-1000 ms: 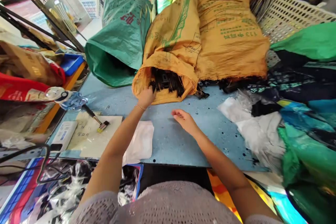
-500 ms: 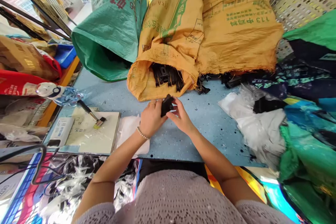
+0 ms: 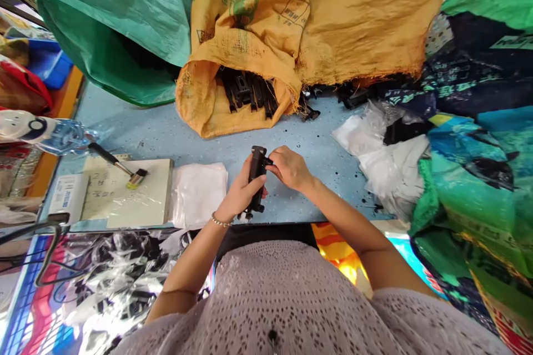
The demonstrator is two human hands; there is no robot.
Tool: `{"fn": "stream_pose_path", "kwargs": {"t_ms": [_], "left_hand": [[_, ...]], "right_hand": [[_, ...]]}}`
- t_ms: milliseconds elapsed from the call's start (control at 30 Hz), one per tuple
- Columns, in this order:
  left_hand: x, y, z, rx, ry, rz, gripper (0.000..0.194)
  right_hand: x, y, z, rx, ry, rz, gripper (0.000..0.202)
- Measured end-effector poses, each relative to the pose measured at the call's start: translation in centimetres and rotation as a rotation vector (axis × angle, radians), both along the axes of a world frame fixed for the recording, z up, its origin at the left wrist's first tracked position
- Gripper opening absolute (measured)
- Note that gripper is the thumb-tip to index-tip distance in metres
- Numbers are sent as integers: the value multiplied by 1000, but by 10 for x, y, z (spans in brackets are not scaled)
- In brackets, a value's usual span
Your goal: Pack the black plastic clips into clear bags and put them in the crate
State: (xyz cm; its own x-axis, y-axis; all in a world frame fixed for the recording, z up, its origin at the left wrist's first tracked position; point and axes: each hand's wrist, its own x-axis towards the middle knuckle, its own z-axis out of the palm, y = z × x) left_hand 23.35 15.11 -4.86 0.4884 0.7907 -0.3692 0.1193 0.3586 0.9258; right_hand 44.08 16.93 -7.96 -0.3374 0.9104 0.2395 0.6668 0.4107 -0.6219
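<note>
A slim black plastic device (image 3: 257,169), which looks like a small folded tripod, stands tilted above the front part of the blue table. My left hand (image 3: 244,188) is wrapped round its body, thumb across the front. With pinched fingers, my right hand (image 3: 291,168) grips a small black part jutting from the device's upper right side. Little knobs or feet show at its lower end, near the table edge. Beyond my hands, an orange woven sack (image 3: 200,116) lies with its mouth towards me, several similar black pieces (image 3: 250,91) inside it.
A green sack (image 3: 112,5) gapes at the left, and another orange sack (image 3: 366,28) lies right of centre. Left are a brush (image 3: 120,163), a cardboard pad (image 3: 154,177), white plastic sleeves (image 3: 200,188) and a bottle (image 3: 62,136). Crumpled bags (image 3: 391,161) lie right.
The black device has come nearer my body and now points upright, more of its length showing. My right hand has shifted to its side part. The head view has tipped downward.
</note>
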Motion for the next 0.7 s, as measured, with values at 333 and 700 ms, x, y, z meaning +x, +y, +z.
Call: {"fn": "stream_pose_path", "kwargs": {"t_ms": [333, 700], "left_hand": [[9, 11, -33, 182, 143, 304, 44], [52, -23, -53, 494, 1005, -191, 65]], "right_hand": [[-40, -69, -2, -74, -144, 58, 46], [103, 92, -21, -69, -290, -651, 43]]}}
